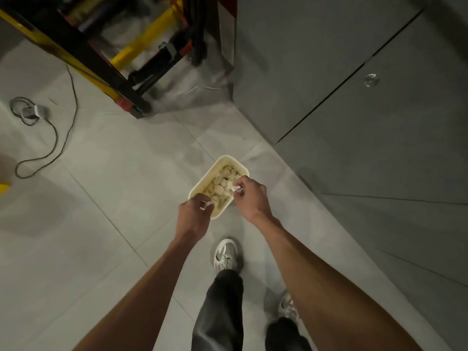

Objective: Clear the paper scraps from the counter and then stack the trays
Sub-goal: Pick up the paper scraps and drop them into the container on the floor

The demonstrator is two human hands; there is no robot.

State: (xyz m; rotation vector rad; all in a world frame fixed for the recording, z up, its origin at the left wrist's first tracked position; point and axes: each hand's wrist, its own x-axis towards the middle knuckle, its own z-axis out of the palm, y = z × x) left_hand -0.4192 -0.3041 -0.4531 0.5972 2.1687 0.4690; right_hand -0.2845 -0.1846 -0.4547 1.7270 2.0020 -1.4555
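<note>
Pinching one scrap (205,206) in left hand (193,214) and a second scrap (236,189) in right hand (249,196) over part-filled bin (229,157); judging clearing underway, stacking pending.

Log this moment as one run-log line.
left hand: pinches scrap | right hand: pinches scrap | bin: on floor, holds scraps

dim, even light. pale grey floor tiles (101,198) with thin dark joints. on the right, matt grey cabinet doors (379,127) with a round shiny knob (371,80). at top left, a black and yellow metal frame (76,44) standing on the tiles; beside it, a thin black cable (52,138) looping from a small grey plug (31,112).
</note>
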